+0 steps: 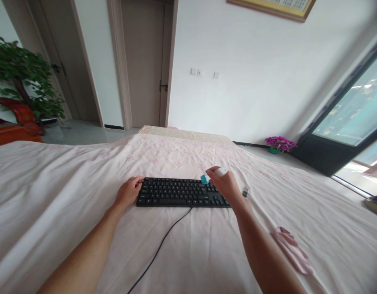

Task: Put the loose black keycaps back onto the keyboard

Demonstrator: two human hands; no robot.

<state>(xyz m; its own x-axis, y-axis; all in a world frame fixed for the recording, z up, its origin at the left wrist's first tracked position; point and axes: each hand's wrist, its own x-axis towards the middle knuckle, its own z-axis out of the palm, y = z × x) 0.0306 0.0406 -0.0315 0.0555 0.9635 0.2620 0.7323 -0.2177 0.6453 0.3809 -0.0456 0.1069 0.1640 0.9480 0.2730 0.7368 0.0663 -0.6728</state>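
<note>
A black keyboard (179, 192) lies on a pale pink sheet (68, 196) ahead of me, its cable (159, 249) trailing toward me. My left hand (128, 192) rests on the keyboard's left end, fingers curled against its edge. My right hand (225, 181) hovers over the keyboard's right part, closed around a small white bottle with a teal nozzle (204, 178) that points left over the keys.
A folded pink cloth (292, 249) lies on the sheet at right. A small dark USB plug (245, 191) sits just right of the keyboard. Beyond are doors, a potted plant (23, 77) at left, purple flowers (280, 143) and a glass door at right.
</note>
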